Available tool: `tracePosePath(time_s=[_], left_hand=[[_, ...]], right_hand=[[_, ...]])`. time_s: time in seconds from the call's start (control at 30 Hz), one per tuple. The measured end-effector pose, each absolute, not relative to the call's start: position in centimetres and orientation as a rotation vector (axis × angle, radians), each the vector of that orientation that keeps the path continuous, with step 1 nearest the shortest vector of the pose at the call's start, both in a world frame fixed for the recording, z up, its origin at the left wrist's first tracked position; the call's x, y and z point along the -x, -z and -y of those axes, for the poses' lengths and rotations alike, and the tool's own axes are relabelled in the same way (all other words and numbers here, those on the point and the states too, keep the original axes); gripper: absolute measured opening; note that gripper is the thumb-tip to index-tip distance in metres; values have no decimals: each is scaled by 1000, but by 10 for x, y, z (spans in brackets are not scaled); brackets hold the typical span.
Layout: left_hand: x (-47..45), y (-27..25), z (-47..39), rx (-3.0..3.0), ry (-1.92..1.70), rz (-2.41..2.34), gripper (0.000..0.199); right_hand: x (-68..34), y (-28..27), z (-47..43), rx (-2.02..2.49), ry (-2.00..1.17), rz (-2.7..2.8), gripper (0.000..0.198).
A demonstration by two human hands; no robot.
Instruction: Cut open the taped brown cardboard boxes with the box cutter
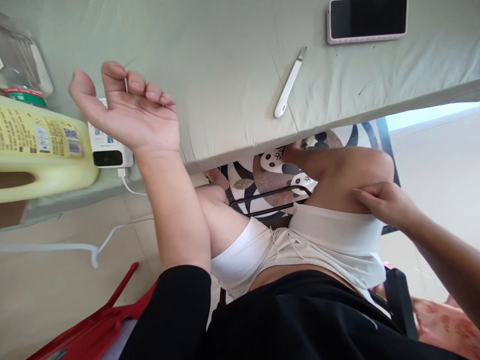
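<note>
My left hand (140, 110) is raised above the table with its palm turned up. Its fingers are loosely bent and apart, and nothing lies in it. Behind its wrist, partly covered, is a white box-shaped device (108, 145) with a dark window and a white cable plugged in. My right hand (388, 200) rests on my bare leg by the knee, fingers folded in, with nothing visible in it. On the cloth between the hands lies a white-handled craft knife (288, 87), blade pointing away from me. Neither hand touches it.
A pale green cloth (225, 65) covers the table. A phone-like device with a dark screen (367, 20) lies at the far right. A yellow jug (45, 145), a bottle (22, 87) and a clear plastic container (26, 50) stand left. A red chair (101, 320) is lower left.
</note>
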State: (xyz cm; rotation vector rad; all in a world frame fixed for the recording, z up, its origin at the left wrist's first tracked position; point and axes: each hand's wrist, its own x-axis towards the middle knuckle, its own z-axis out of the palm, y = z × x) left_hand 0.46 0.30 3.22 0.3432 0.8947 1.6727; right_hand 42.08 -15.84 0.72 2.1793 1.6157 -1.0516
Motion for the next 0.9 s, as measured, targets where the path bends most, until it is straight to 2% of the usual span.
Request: tracePosePath(time_s=[0.3,0.43,0.7,0.9], left_hand=[[8,-33,10,39,-1665,-612,55],[17,-30,16,205,-1706,-530,52],[20,-29,17,279,-1758,-398,53],[16,-24,8,291,-1739,-401,51]], right_hand=[[-419,-10,155,-2149,1052,-1630,56],[-419,-10,154,-2151,1055,-1605,53],[-417,-14,153,-2173,1064,-1543,50],[-423,-10,155,-2182,1139,-1574,58]])
